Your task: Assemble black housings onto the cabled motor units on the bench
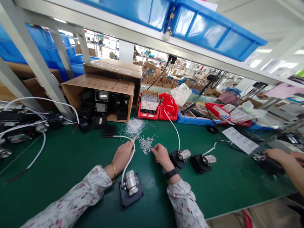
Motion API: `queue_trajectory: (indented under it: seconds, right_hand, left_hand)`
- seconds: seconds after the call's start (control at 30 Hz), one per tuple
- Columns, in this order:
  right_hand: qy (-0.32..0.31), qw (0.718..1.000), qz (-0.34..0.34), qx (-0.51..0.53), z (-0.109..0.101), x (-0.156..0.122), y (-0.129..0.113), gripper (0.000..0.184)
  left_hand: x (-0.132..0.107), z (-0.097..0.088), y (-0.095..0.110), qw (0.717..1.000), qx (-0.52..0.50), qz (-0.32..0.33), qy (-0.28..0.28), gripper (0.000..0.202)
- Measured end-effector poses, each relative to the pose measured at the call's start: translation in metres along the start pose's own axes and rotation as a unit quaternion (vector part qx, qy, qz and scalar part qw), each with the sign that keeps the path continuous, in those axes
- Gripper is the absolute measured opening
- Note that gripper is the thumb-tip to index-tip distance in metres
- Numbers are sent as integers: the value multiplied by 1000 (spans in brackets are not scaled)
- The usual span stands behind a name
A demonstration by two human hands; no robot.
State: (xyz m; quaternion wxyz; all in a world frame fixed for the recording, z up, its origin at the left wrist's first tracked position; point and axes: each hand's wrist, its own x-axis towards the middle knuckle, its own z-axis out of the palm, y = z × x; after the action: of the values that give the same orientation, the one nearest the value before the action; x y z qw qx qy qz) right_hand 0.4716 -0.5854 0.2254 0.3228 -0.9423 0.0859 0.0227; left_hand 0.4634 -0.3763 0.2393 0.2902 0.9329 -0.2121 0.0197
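My left hand (122, 155) lies by the table with its index finger stretched toward a tangle of thin clear-white strands (135, 126); its other fingers are partly hidden. A white cable (130, 158) arches past this hand from a black square plate with a metal connector (131, 183). My right hand (162, 155) is closed in a pinch at the right edge of a pile of small white-grey pieces (146, 144); what is between the fingertips is too small to make out. Beside its wrist sits a second black plate with a connector (178, 158).
Another connector unit (201, 162) stands farther right, near a co-worker's hands (282, 156) holding a dark part. At the back are a cardboard box of black housings (97, 84), red bins (168, 107) and a blue tray (198, 120). Cabled parts (23, 126) crowd the left.
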Motion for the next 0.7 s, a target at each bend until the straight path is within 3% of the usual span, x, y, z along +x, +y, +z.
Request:
queue_trajectory:
  seconds: [0.1,0.27,0.53,0.7]
  right_hand:
    - [10,1000,-2,-10,2,5,-6,10]
    - [21,999,-27,-28,6,5,-17,9]
    - [21,995,-94,37,15,15,2,15]
    - [32,984,-88,149,15,15,8,9]
  left_hand:
    - [16,13,8,1000,10,-14,4,45]
    - [34,21,18,999,32,-22,-3,9]
    - [33,22,19,997,14,-75,-27,17]
    - [34,28,12,994,-11,-102,-49,21]
